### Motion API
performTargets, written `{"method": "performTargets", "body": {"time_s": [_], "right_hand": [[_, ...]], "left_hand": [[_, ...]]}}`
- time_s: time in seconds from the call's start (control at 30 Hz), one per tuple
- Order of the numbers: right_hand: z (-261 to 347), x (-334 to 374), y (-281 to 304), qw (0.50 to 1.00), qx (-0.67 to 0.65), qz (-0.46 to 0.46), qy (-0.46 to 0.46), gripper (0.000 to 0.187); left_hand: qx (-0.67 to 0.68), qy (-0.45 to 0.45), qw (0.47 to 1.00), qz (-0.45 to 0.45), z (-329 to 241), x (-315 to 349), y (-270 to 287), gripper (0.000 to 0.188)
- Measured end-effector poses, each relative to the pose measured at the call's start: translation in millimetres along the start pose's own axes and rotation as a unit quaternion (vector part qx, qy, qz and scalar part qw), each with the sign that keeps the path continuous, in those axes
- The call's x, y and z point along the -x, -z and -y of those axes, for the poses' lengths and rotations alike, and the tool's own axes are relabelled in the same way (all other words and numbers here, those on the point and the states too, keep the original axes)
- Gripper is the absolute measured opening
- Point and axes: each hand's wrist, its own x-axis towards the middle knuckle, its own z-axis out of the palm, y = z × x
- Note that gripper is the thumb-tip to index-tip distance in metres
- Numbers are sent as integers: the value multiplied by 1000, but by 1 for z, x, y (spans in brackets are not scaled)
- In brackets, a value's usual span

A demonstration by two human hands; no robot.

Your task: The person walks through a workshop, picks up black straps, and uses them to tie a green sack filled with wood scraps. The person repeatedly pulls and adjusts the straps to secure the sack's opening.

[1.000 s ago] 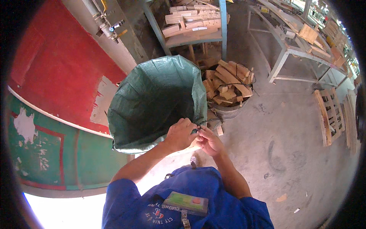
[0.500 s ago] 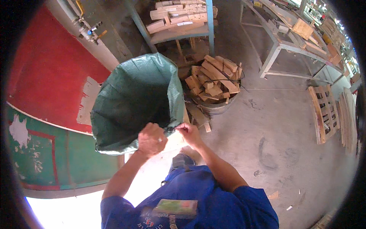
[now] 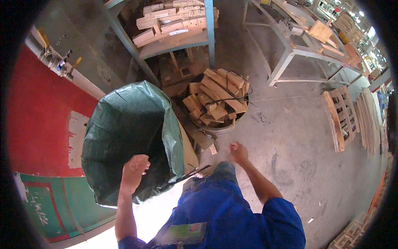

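The left hand (image 3: 133, 169) gripped the green sack (image 3: 124, 133) rim, propping it open, while the right hand (image 3: 238, 152) hung loosely curled, holding nothing, near the bucket of wood offcuts (image 3: 217, 103).

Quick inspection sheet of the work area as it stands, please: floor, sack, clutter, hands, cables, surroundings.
Surface: grey concrete floor, stained.
Job's things: green woven sack, mouth open, upright.
Clutter: tub of wood offcuts; loose block beside it.
Hands: left hand at the sack's rim, fingers curled; right hand loosely closed, clear of the sack.
Cables: dark strap trailing off the sack's edge.
Surroundings: blue shelf of wood blocks; metal tables; slatted pallets.
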Motion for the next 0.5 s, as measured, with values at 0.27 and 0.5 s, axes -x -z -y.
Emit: {"method": "performTargets", "body": {"time_s": [0.27, 0.5], "right_hand": [[8, -196, 19, 966, 222, 5, 134, 42], [-17, -359, -34, 889, 364, 64, 270, 42]], "left_hand": [[156, 61, 977, -129, -31, -123, 14, 49], [230, 174, 932, -220, -100, -263, -11, 83]]}}
